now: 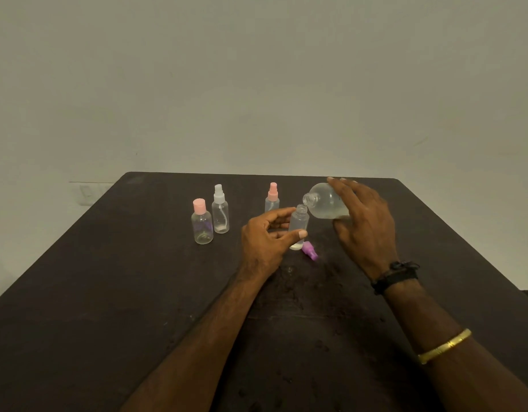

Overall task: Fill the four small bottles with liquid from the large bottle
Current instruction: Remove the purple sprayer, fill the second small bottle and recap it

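Four small bottles on the bench (108,263), one of them uncapped beneath the large bottle's mouth.
Your left grip (265,242) pinches the uncapped small bottle (300,221), upright, nearer the far edge. Your right grip (364,221) curls round the large bottle (325,203), tilted, its mouth just above the open neck. A purple cap (310,253) lies beside the base. The pink-capped bottle (202,224), white spray bottle (221,212) and pink spray bottle (271,199) stand capped further left.

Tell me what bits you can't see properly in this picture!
Head view:
- Bottom end of the large bottle: hidden by the right hand.
- Any stream into the open small bottle: too clear and faint to tell.
- Lower part of the pink spray bottle: hidden behind fingers of the left hand.
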`<state>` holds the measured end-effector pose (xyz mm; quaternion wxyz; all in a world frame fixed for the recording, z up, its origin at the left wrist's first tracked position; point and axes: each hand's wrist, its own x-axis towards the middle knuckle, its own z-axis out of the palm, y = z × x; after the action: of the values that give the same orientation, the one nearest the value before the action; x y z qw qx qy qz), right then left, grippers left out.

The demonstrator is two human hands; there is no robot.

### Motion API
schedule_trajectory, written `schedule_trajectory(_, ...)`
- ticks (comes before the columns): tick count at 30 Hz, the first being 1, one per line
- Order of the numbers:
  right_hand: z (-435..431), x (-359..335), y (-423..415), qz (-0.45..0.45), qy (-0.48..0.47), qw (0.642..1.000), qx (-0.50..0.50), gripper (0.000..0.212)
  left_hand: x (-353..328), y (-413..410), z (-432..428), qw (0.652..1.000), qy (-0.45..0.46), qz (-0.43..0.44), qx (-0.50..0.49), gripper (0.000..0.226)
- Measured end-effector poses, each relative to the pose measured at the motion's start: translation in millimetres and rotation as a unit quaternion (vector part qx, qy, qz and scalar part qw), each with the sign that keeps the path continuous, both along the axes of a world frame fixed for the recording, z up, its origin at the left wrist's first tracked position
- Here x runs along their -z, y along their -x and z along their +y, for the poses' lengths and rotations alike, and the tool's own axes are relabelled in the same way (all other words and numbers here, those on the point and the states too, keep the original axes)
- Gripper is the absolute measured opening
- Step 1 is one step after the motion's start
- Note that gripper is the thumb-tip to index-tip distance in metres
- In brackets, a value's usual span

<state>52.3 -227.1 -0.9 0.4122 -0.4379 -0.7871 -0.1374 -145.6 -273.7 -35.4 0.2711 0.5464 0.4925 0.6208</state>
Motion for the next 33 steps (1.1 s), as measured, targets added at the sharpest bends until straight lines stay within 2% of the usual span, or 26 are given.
schedule_trajectory(6,-2.2,3.4,6.7,0.060,0.073,0.996,-0.005,0.077,0.4,-1.1,0.0,1.000,0.006,0.000,-0.008,0.051)
schedule_trajectory(11,-2.4,6.5,11.1,0.149,0.132,0.979,-0.034,0.079,-1.4,-0.1,-2.5,1.000,0.008,0.014,-0.021,0.051)
schedule_trajectory(17,-1.1,12.7,18.2,0.205,0.180,0.961,-0.042,0.081,-2.5,1.6,-4.4,0.999,0.016,0.032,-0.028,0.051)
schedule_trajectory(33,2.6,30.0,18.5,0.213,0.219,0.952,-0.004,0.087,-4.6,1.4,-7.0,0.999,0.017,0.040,-0.033,0.049)
